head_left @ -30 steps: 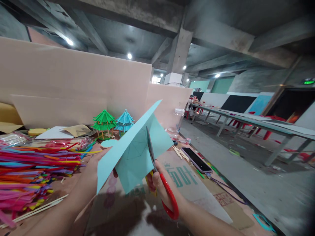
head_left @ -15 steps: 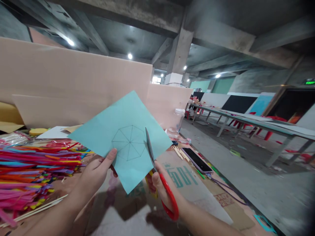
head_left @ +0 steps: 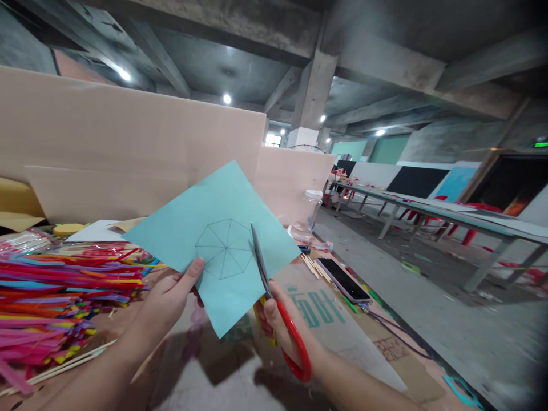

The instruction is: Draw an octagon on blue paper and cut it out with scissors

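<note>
Head view: left hand [head_left: 169,297] pinching blue paper [head_left: 214,240], right hand [head_left: 278,319] closed around red scissors [head_left: 278,308], cutting toward the drawn octagon [head_left: 225,249]; next, probably following its outline.

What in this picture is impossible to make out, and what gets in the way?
Head view, the only one:
- Lower blade of the scissors: hidden behind the blue paper.
- Fingers of the left hand under the sheet: covered by the paper; only the thumb shows.
- Right hand fingers in the red loop: partly hidden by the handle.
- Phone screen: too small and dark to read.
- Far tables: blurred, items indistinct.
</note>
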`<state>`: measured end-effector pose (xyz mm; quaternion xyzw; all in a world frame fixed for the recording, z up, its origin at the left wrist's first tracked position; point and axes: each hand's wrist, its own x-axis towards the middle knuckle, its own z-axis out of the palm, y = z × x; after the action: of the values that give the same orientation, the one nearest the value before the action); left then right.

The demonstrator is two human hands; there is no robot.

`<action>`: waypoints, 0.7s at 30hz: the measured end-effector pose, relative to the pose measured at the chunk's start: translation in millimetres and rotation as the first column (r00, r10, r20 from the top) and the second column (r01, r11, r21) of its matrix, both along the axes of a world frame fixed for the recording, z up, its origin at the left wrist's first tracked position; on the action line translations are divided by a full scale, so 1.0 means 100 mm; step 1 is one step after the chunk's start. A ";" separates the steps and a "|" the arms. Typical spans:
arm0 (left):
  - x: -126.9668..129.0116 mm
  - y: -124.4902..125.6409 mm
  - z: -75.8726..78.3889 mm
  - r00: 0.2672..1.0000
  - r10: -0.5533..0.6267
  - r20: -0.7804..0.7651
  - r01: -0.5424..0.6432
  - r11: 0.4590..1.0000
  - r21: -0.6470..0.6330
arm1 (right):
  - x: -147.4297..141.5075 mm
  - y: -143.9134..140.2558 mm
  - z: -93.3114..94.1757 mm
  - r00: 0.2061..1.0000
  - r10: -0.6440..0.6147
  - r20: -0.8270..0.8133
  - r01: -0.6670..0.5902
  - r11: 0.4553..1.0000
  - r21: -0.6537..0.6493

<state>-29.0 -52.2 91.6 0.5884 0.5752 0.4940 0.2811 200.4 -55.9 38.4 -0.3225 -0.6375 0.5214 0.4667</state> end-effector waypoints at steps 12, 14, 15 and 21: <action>0.02 -0.01 0.03 0.999 -0.030 0.025 0.031 0.999 -0.018 | -0.03 0.00 0.04 0.997 0.052 -0.062 -0.057 0.995 -0.080; 0.03 -0.02 0.05 0.999 -0.035 0.031 0.035 0.999 -0.022 | -0.03 0.00 0.05 0.996 0.054 -0.064 -0.059 0.995 -0.080; 0.03 -0.03 0.06 0.999 -0.035 0.033 0.036 0.999 -0.023 | -0.04 0.00 0.05 0.996 0.055 -0.064 -0.060 0.995 -0.079; 0.03 -0.02 0.07 0.999 -0.025 0.041 0.025 1.000 -0.018 | -0.02 0.01 0.03 0.996 0.058 -0.064 -0.063 0.996 -0.068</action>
<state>-25.8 -54.0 98.5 0.5826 0.5664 0.4971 0.3045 198.1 -54.6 41.6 -0.3027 -0.6136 0.5669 0.4587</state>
